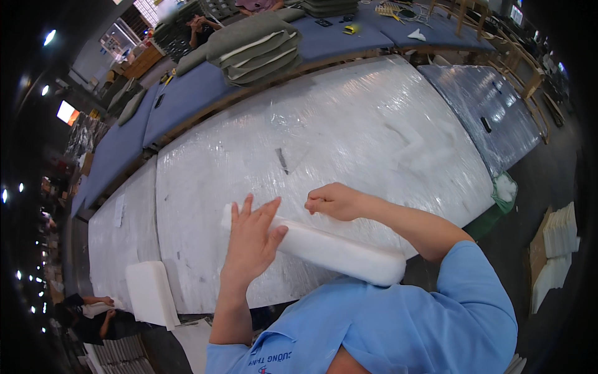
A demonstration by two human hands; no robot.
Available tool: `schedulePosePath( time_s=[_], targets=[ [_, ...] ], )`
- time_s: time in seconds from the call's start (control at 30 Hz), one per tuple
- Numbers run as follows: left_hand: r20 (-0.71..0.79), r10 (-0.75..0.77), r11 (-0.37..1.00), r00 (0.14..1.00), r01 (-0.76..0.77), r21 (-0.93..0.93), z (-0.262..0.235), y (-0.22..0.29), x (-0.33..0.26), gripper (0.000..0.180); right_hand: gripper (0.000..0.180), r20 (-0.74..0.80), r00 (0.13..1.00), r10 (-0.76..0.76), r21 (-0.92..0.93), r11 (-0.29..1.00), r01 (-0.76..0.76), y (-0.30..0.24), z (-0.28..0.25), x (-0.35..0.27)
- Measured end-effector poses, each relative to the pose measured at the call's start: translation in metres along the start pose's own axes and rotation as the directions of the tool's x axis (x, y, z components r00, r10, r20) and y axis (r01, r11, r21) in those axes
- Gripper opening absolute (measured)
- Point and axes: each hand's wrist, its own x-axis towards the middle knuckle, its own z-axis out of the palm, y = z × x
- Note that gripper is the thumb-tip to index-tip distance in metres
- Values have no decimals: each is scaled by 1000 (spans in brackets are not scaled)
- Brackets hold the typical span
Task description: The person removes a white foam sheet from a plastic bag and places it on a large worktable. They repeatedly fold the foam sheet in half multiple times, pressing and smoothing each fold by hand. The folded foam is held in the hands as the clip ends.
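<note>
A long white foam or batting piece (342, 252) with a rounded right end lies along the near edge of the plastic-covered table (336, 143), close to my blue shirt. My left hand (252, 240) rests over its left end, fingers spread and thumb out along the top. Just beyond the piece, above the tabletop, is my right hand (336, 201). Its fingers are curled with the tips pressed together; anything pinched in them is too small to make out. A small dark strip (282, 160) lies on the plastic beyond both hands.
A white padded block (149, 290) sits at the table's near left, close to another person's hands (103, 307). Grey cushions (255, 53) are stacked on the blue far table (193, 93). At right are a green bag (503, 190) and white sheets (560, 234).
</note>
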Motion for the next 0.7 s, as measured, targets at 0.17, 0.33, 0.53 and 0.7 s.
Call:
schedulePosePath(
  time_s=[0.17,0.33,0.53,0.7],
  targets=[
    [28,82,994,996,-80,-69,28,16,4,40,47,66,997,-50,-247,967,65,-43,4,-49],
    [-2,61,997,998,-61,37,37,23,15,35,50,56,998,28,15,999,-29,-4,13,-49],
    [-32,379,925,925,-380,-16,47,72,20,34,41,-139,987,81,-201,974,-108,73,14,-67],
    [-28,335,941,942,-335,-33,49,70,17,32,23,-183,983,17,136,991,8,12,-19,-115]
  ],
)
